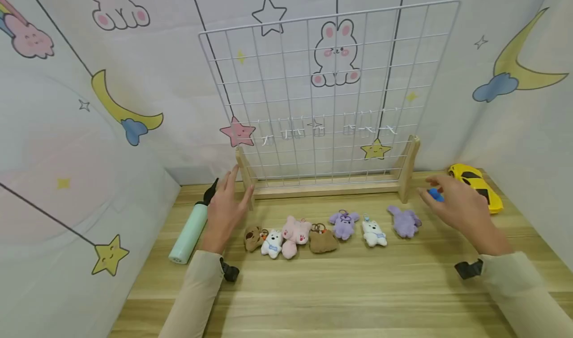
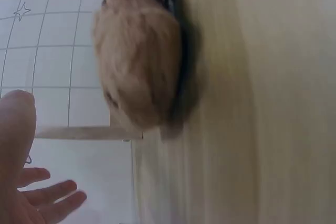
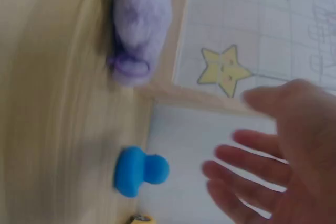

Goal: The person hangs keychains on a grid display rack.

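My left hand [image 1: 226,206], holding nothing, hovers by the left foot of a white wire grid rack [image 1: 313,181], its fingers stretched forward. Closest to it is a brown plush keychain [image 1: 252,238], large in the left wrist view [image 2: 137,61]. My right hand [image 1: 461,204] hangs with loosely bent fingers and holds nothing, over the table's right side. Behind its fingertips shows a small blue rounded object [image 1: 435,195], seen apart from the hand in the right wrist view [image 3: 131,172]. A purple plush keychain [image 1: 405,222] lies to this hand's left.
Between the hands lie more plush keychains: white [image 1: 272,243], pink [image 1: 295,234], brown [image 1: 323,241], purple [image 1: 343,226] and white [image 1: 374,233]. Several hooks [image 1: 319,130] hang on the grid. A mint-green hand pump [image 1: 189,236] lies left, a yellow toy car [image 1: 476,186] right.
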Available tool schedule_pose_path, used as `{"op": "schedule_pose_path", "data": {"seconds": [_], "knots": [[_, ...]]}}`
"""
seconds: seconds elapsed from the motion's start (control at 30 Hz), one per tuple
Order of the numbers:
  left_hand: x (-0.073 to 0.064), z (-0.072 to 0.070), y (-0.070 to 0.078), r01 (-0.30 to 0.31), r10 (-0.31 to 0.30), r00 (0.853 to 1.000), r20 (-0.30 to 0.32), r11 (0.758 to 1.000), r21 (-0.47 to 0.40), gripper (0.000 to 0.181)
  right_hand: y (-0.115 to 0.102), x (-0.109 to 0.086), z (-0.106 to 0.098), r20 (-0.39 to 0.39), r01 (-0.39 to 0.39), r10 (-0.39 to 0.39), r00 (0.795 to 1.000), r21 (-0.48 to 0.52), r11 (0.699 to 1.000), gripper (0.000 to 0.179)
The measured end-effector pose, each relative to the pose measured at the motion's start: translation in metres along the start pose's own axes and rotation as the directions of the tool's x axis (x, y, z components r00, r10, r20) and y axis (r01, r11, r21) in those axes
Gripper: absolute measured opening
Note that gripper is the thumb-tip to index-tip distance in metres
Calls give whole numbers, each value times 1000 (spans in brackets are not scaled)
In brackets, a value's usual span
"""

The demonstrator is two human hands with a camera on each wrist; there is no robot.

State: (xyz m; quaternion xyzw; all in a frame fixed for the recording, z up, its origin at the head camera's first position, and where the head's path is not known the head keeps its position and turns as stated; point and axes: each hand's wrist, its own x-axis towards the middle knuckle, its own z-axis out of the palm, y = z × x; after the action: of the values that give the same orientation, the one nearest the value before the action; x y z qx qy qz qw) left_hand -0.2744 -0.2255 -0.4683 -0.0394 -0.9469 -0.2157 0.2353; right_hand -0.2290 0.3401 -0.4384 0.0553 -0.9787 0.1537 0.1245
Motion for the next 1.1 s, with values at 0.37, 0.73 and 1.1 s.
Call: {"op": "schedule_pose_path", "data": {"seconds": [0.37, 0.73, 1.1], "knots": [[13, 20, 15, 6, -16, 997, -72, 990, -138, 54, 6, -24, 18, 275, 84, -122, 954, 148, 985, 13], [23, 22, 21, 29, -36, 995, -89, 996, -81, 40, 9, -27, 32, 241, 69, -129, 962, 240, 968, 8], [22, 24, 19, 38, -48, 994, -96, 994, -100, 38, -11, -18, 25, -65, 145, -132, 989, 271, 952, 10]]}}
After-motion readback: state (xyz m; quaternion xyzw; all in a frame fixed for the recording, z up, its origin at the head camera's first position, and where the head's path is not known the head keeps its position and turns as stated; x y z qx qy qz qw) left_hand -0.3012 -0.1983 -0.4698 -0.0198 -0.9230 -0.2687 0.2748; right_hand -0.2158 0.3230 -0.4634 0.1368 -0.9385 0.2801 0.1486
